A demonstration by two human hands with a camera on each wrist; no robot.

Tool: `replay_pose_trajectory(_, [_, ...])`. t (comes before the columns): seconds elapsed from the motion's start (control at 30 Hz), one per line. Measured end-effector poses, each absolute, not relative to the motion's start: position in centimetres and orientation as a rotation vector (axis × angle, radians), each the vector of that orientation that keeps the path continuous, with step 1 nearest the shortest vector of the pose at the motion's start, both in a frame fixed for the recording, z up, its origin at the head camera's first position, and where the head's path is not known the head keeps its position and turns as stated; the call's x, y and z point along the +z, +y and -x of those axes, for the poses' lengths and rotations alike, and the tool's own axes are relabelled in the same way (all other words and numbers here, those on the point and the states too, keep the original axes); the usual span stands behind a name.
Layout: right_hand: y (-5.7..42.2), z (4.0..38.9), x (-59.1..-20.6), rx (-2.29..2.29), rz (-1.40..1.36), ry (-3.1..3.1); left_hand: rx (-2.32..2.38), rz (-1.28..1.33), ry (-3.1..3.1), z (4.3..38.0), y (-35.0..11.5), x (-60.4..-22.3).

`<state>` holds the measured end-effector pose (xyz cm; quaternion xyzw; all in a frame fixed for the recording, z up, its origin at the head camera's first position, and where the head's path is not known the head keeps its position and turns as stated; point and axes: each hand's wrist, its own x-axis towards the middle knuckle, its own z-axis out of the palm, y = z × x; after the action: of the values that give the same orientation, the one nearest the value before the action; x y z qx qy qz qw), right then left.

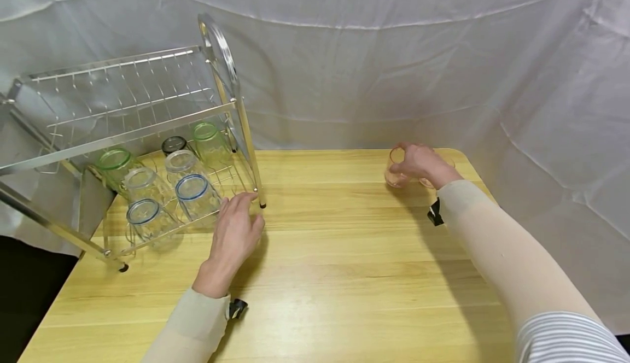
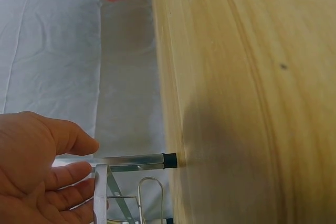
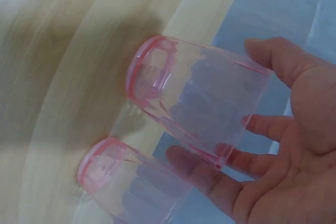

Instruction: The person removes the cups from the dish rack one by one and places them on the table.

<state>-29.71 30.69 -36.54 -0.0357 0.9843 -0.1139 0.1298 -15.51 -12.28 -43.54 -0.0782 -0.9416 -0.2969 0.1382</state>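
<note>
Striped sleeve [image 1: 566,335] nearest; right hand [image 1: 420,162] grips 1 pink glass [image 3: 205,98]; left hand [image 1: 235,229], relaxed, is beside the rack [image 1: 123,136].

On the table [image 1: 344,286], a rack [image 1: 147,129] stood left; seven glasses [image 1: 192,193] were on its lower shelf [image 1: 179,227]. Two cups [image 3: 205,98] were far right; a curtain [image 1: 334,78] hung behind.

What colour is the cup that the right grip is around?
The cup is see-through pink; it shows best in the right wrist view.
</note>
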Motion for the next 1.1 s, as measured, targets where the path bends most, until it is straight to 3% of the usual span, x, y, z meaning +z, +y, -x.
replay_pose_trajectory(0.53, [31.0,29.7,-36.6,-0.405,0.07,2.86,-0.853,0.265,-2.852,15.8,-12.7,-42.1])
replay_pose_trajectory(0.83, [30.7,29.7,-36.5,-0.388,0.103,2.885,-0.826,0.224,-2.859,18.2,-14.3,-37.5])
replay_pose_trajectory(1.1, [30.8,29.5,-36.6,-0.425,0.072,2.867,-0.652,0.115,-3.019,22.8,-16.4,-32.4])
